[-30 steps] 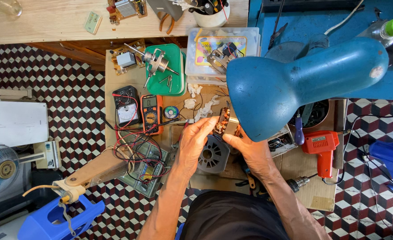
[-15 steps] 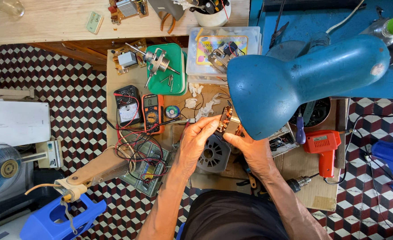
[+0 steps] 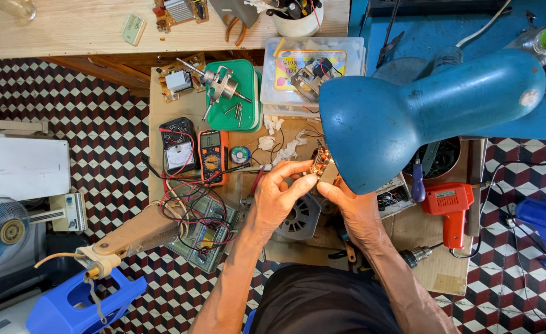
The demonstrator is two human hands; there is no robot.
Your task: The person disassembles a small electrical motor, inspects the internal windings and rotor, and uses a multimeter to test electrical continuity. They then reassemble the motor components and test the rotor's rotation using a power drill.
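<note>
View from above of a low cardboard-covered bench [image 3: 446, 272] standing on a floor [image 3: 109, 136] tiled in a red, black and white cube pattern. Nearest the viewer, the person's dark lap fills the 6 o'clock edge; both forearms rise from it toward the centre. At 7 o'clock a blue plastic housing [image 3: 81, 303] lies on the floor, with a small fan [image 3: 1, 229] at 9 o'clock. On the bench, a tangle of red and black leads [image 3: 189, 213] lies over a meter at 8 o'clock of the hands, and a grey fan grille [image 3: 300, 216] sits just below them. An orange electric drill [image 3: 451, 207] lies at 3 o'clock.

Compared with the frame half a second earlier, the hands and the part between them remain in almost the same place; the left fingers are curled a little more tightly over it.

The left hand [image 3: 279, 195] and right hand [image 3: 350, 204] meet at the centre, fingertips pinching a small copper-wound part [image 3: 319, 164] from both sides. The part sits at 1 o'clock of the left hand and 11 o'clock of the right hand, touching both, directly under the rim of a blue desk lamp [image 3: 421, 111], which hides its right side.

Farther off, two multimeters [image 3: 195, 154] lie at 10 o'clock, then a green tray [image 3: 248, 108] holding a motor shaft and a clear plastic box [image 3: 310, 68] at 12 o'clock. A wooden shelf [image 3: 69, 28] crosses the far edge.
</note>
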